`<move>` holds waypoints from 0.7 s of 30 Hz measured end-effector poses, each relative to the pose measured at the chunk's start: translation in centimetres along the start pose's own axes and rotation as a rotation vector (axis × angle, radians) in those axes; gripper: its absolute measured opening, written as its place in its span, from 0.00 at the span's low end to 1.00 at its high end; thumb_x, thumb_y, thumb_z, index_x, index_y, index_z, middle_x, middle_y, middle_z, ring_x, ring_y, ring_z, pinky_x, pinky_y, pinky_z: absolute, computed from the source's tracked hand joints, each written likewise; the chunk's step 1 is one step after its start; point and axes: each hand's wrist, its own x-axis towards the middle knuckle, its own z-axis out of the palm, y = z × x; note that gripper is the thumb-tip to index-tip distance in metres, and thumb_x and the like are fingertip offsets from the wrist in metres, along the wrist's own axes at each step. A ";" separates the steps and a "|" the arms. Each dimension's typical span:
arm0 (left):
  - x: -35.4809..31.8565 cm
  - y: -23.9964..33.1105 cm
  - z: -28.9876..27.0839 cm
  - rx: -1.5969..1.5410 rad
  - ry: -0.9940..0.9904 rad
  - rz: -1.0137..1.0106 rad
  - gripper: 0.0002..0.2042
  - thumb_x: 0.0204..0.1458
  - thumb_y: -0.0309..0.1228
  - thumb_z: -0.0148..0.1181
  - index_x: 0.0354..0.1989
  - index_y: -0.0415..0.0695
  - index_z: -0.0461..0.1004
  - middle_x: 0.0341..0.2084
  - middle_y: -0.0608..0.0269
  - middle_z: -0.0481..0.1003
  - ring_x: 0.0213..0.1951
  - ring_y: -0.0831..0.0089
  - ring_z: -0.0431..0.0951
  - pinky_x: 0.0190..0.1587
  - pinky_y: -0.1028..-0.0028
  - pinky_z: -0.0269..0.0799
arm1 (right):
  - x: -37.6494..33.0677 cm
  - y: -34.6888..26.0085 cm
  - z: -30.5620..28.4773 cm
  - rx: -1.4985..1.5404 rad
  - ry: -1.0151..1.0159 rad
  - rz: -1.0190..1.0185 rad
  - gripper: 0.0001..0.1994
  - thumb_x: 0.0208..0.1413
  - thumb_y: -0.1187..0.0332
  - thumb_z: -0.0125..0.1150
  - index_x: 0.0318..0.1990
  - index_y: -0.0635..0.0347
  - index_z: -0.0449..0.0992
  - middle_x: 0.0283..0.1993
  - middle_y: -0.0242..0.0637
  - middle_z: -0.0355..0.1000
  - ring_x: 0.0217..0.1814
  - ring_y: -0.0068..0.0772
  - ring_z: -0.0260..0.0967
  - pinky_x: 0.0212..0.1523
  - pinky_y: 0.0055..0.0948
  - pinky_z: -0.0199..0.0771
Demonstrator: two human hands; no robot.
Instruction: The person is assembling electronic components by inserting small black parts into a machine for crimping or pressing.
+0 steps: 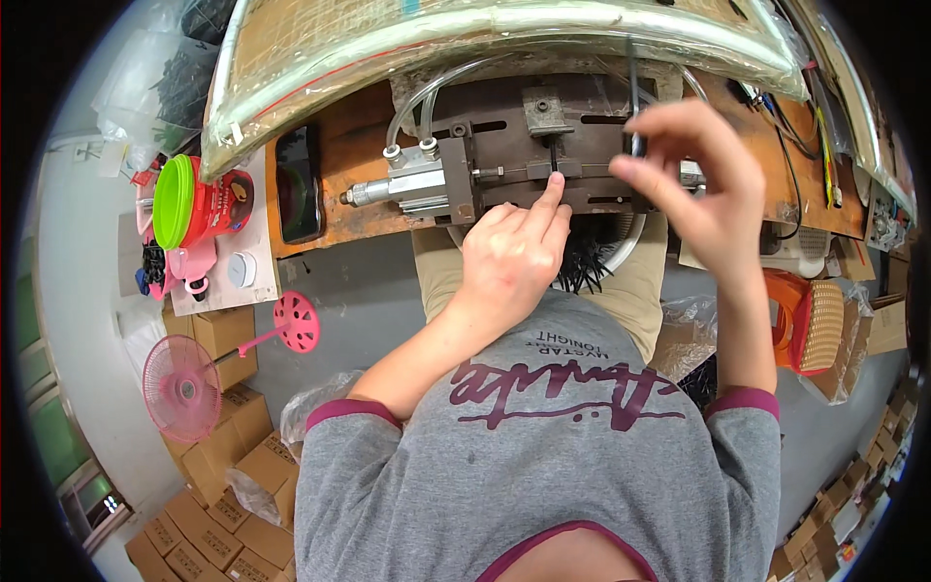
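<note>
The left hand [514, 254] has its index finger stretched out, fingers side by side and closed on nothing, with the fingertip touching a small dark block [541, 170] at the middle of a dark metal fixture [504, 145]. The right hand [713, 189] is raised at the fixture's right end, thumb and forefinger curved about the lower end of a thin dark rod [634, 82]; whether they are clamped on it I cannot tell. Left of the block, a silver cylinder [417, 189] with clear tubes [411, 109] is mounted on the fixture, which sits on an orange-brown bench [354, 155]. A bunch of thin black pieces [582, 264] shows just below the fixture, in front of the person's lap. The grey shirt [533, 485] with maroon trim carries large maroon script over its chest, upside down in this view, with smaller capitals beside it. Further left, a dark phone [300, 184] lies on the bench, near a red tub [218, 199] with a bright green rim and pale lettering on its side. Beyond stand a pink fan [182, 390] and cardboard boxes [199, 533] printed with black characters, too small to read.
</note>
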 end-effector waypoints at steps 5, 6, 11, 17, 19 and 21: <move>0.0 -0.3 0.0 -0.006 0.006 0.043 0.14 0.40 0.28 0.72 0.37 0.41 0.81 0.49 0.57 0.80 0.28 0.70 0.80 0.35 0.73 0.75 | -4.1 0.8 1.5 -0.243 -0.052 -0.159 0.14 0.45 0.78 0.71 0.41 0.64 0.77 0.51 0.44 0.73 0.46 0.41 0.77 0.46 0.34 0.78; -0.1 -0.5 0.1 -0.011 0.010 0.048 0.14 0.40 0.29 0.72 0.37 0.41 0.81 0.49 0.58 0.80 0.28 0.70 0.80 0.35 0.73 0.75 | -4.5 1.0 1.8 -0.277 -0.060 -0.197 0.14 0.45 0.78 0.70 0.41 0.65 0.77 0.54 0.46 0.73 0.47 0.44 0.77 0.46 0.35 0.78; 0.1 -0.8 -3.0 -0.285 -0.141 0.075 0.13 0.40 0.31 0.72 0.35 0.43 0.81 0.47 0.61 0.81 0.28 0.68 0.80 0.33 0.71 0.75 | -6.5 1.9 3.8 -0.453 -0.082 -0.246 0.14 0.44 0.76 0.68 0.40 0.63 0.76 0.59 0.44 0.74 0.41 0.38 0.78 0.40 0.33 0.78; -1.2 -1.5 -5.5 -0.558 -0.350 -0.024 0.12 0.39 0.30 0.73 0.34 0.42 0.80 0.43 0.65 0.80 0.33 0.66 0.82 0.35 0.72 0.78 | -6.6 1.6 6.2 -0.603 -0.174 -0.245 0.11 0.44 0.75 0.68 0.37 0.60 0.76 0.59 0.39 0.75 0.23 0.29 0.70 0.29 0.26 0.73; -1.5 -2.3 -6.0 -0.650 -0.340 -0.117 0.13 0.38 0.24 0.74 0.35 0.40 0.81 0.43 0.61 0.80 0.36 0.68 0.83 0.38 0.73 0.80 | -6.1 1.5 6.5 -0.650 -0.168 -0.272 0.11 0.43 0.74 0.67 0.36 0.60 0.76 0.58 0.42 0.76 0.22 0.26 0.70 0.27 0.25 0.71; -1.7 -2.9 -6.4 -0.809 -0.259 -0.202 0.13 0.38 0.22 0.74 0.35 0.39 0.82 0.43 0.58 0.80 0.37 0.70 0.83 0.40 0.73 0.80 | -5.8 1.6 6.6 -0.685 -0.169 -0.307 0.09 0.42 0.72 0.63 0.34 0.61 0.74 0.55 0.49 0.76 0.23 0.21 0.72 0.27 0.24 0.69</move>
